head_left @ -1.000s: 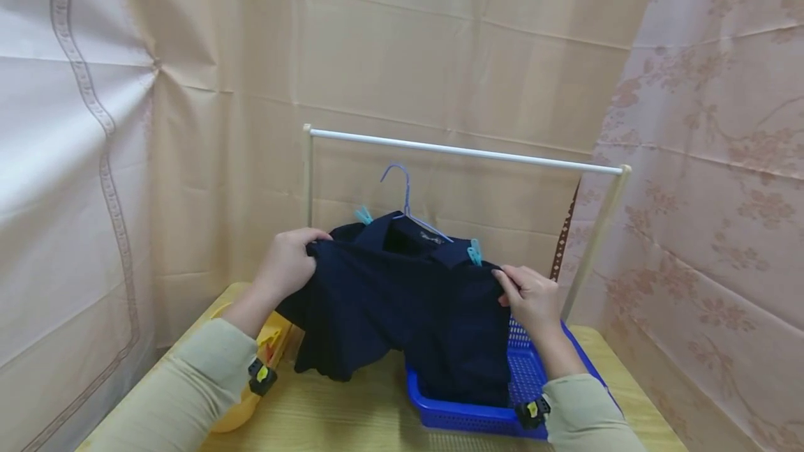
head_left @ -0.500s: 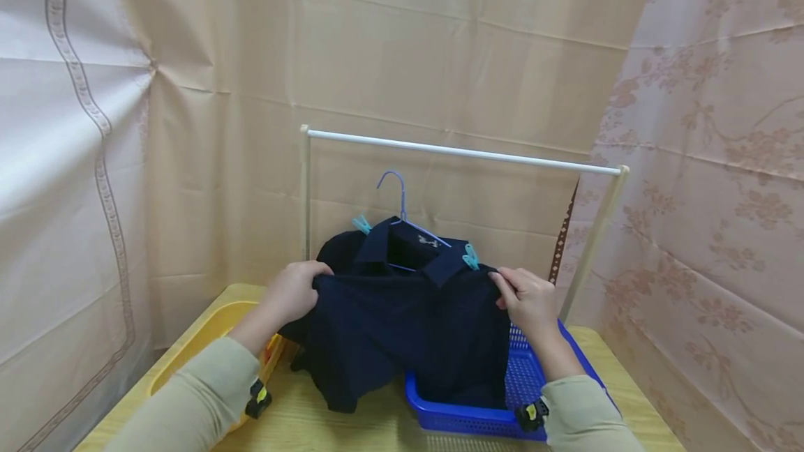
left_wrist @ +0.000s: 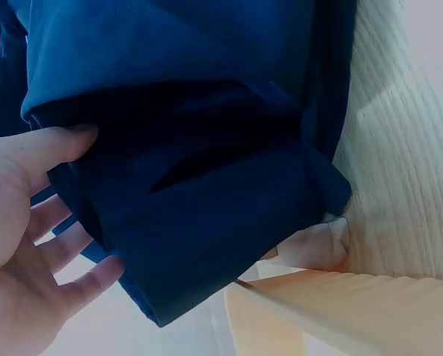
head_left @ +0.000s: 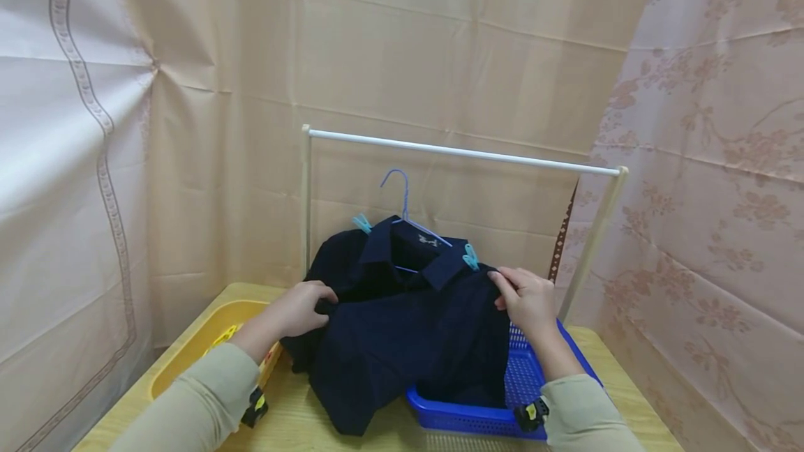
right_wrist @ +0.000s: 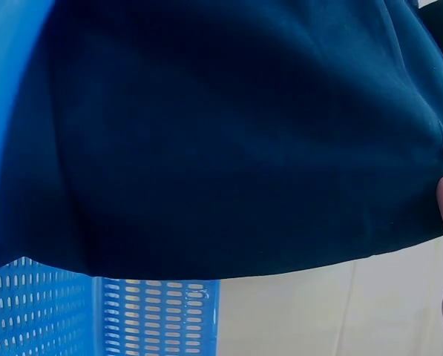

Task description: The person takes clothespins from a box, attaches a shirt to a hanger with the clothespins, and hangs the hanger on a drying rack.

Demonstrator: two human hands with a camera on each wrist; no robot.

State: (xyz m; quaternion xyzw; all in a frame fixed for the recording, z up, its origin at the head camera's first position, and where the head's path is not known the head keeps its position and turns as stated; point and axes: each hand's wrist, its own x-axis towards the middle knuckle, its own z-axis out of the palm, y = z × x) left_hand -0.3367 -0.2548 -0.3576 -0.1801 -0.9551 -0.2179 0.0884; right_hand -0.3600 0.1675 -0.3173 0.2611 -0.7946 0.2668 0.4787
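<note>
A dark collared shirt point(head_left: 389, 347) is positioned over the table point(head_left: 289, 417), below the rail point(head_left: 465, 153) of a rack; its lower right portion hangs inside the blue basket point(head_left: 465, 421), while a lower left corner hangs outside the basket. A wire hanger point(head_left: 405, 201) passes through the collar opening, its hook upright and unattached to the rail. One teal peg point(head_left: 361, 223) sits near the left shoulder and a second peg point(head_left: 471, 257) near the right, presumably to secure the cloth to the hanger. The right hand point(head_left: 529, 298) pinches the shirt between thumb and fingers just below the second peg, apparently to keep that side spread. The left hand point(head_left: 298, 309) grips the opposite edge loosely, thumb on the near face and fingers behind, probably to straighten the fold. The hanger's arms are largely concealed; whether the pegs bite on the wire cannot be determined. The left wrist view does not establish whether the gaping fold is a sleeve or a hem. The right wrist view cuts off most of the right hand. The left forearm partly masks the yellow basket point(head_left: 182, 347) and its contents.
</note>
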